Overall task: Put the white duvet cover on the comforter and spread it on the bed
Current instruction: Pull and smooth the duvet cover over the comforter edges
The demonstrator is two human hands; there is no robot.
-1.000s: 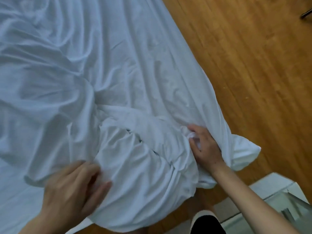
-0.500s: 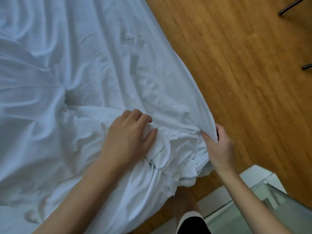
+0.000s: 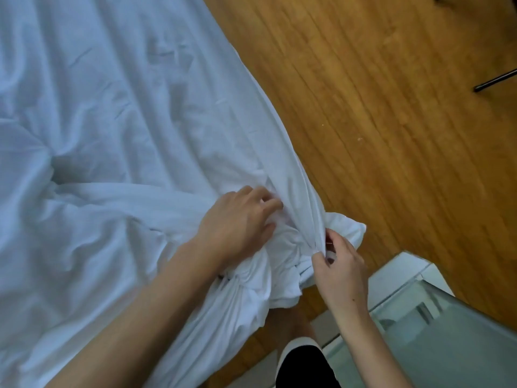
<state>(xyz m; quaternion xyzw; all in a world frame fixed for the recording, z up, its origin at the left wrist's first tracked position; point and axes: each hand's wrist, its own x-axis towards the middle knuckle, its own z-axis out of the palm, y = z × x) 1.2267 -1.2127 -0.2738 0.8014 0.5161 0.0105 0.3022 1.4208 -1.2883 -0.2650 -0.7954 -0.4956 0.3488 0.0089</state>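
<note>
Since 0.5 s ago, left hand (image 3: 237, 219) shifted rightward to the bunched corner, close beside right hand (image 3: 340, 267). Left fingers loosely spread, pressing down on the gathered white duvet cover (image 3: 126, 121). Right thumb and fingertips pinching a taut fold at the cover's edge. Cover rumpled across the bed, corner hanging over the wooden floor (image 3: 391, 107). Near the right forearm, a glass-topped white stand (image 3: 419, 303).
</note>
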